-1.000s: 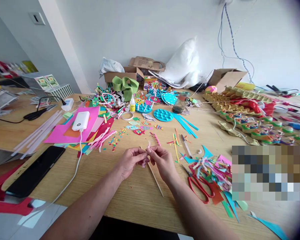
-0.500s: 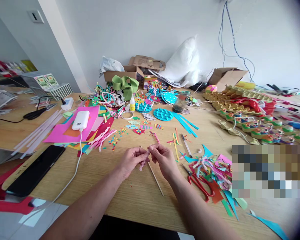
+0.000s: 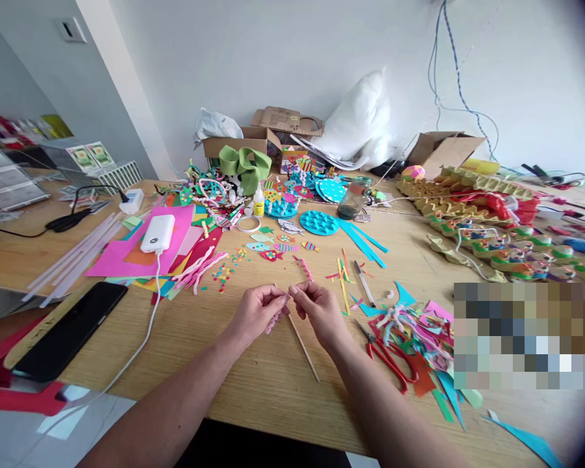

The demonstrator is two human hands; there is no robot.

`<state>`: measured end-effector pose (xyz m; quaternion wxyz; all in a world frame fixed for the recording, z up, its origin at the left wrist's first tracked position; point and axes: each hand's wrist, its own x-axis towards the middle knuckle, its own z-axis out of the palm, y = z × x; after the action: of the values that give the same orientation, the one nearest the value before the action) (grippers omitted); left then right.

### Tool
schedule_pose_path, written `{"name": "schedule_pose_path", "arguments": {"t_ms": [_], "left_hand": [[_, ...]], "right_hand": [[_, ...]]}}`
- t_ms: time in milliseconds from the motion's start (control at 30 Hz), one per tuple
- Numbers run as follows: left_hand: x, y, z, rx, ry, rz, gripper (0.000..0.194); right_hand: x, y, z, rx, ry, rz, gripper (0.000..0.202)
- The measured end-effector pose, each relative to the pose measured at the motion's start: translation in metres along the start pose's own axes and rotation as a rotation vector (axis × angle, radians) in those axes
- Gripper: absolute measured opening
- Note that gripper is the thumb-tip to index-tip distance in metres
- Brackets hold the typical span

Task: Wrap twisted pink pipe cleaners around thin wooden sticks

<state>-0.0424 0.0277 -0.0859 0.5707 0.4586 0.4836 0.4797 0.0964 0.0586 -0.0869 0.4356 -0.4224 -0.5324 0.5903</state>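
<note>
My left hand (image 3: 259, 312) is closed in a pinch on a curled pink pipe cleaner (image 3: 272, 323), which hangs under its fingers. My right hand (image 3: 316, 311) pinches close against the left fingertips; what lies between its fingers is too small to make out. Beneath the hands a thin wooden stick (image 3: 303, 348) lies slanting on the table. Just beyond them is another twisted pink piece (image 3: 303, 268). Paper fish (image 3: 272, 255) and small coloured dots (image 3: 223, 276) lie farther back.
Red-handled scissors (image 3: 390, 359), a pen (image 3: 364, 283) and paper scraps lie right of my hands. On the left are a black phone (image 3: 71, 331) and a white power bank (image 3: 158, 234) with its cable. A glue bottle (image 3: 258, 203) and glass jar (image 3: 353, 200) stand behind.
The curled pink pipe cleaner has shifted slightly left and up beneath my left fingers. Both hands stay nearly in place, fingertips close together.
</note>
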Motion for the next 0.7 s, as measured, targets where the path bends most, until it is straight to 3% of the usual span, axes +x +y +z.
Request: {"name": "schedule_pose_path", "arguments": {"t_ms": [467, 700], "left_hand": [[-0.0021, -0.0001, -0.0008, 0.067, -0.035, 0.04, 0.026], [-0.0028, 0.0056, 0.0017, 0.08, 0.062, 0.022, 0.024]], "right_hand": [[-0.0005, 0.0039, 0.001, 0.02, -0.113, 0.013, 0.036], [0.0002, 0.0011, 0.0011, 0.005, -0.088, 0.022, 0.038]]}}
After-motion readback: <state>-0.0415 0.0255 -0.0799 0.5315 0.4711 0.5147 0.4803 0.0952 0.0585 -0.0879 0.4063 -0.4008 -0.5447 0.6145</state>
